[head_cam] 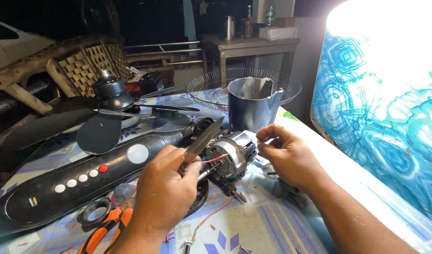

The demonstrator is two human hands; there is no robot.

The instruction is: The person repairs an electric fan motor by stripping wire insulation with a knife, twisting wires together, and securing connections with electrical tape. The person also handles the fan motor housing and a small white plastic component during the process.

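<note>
Between the two hands, at mid-bench, sits the fan motor (228,157), a dark round body with a pale winding face, its shaft (234,192) pointing down and toward the viewer, ending in a small tip near the patterned bench (253,226) cloth. Left hand (163,190) is closed around a dark flat blade tool (202,141); fingers pressed together on its handle, blade slanting up and right so its tip lies just above the motor's left edge. A thin red wire (215,159) runs from the motor face toward that hand. Right hand (286,157) sits just right of the motor, thumb and forefinger pinched on something small at the motor's upper right side; what exactly, cannot tell, too small. So the motor lies right of the left fingers, left of the right fingers, both hands about equally near; the tool's long axis runs diagonal, roughly crossing the shaft's line.

Around it: a long black fan control panel (79,181) with white buttons and one red, lying left. Orange-handled pliers (105,228) at the lower left edge, beside a black ring (94,212). Metal cup-shaped housing (252,110) stands upright behind the motor. Wire fan guard (291,87) behind that. Dark fan blades (100,134) lie upper left. Blue patterned panel (385,117) fills the right side, brightly lit on top.
</note>
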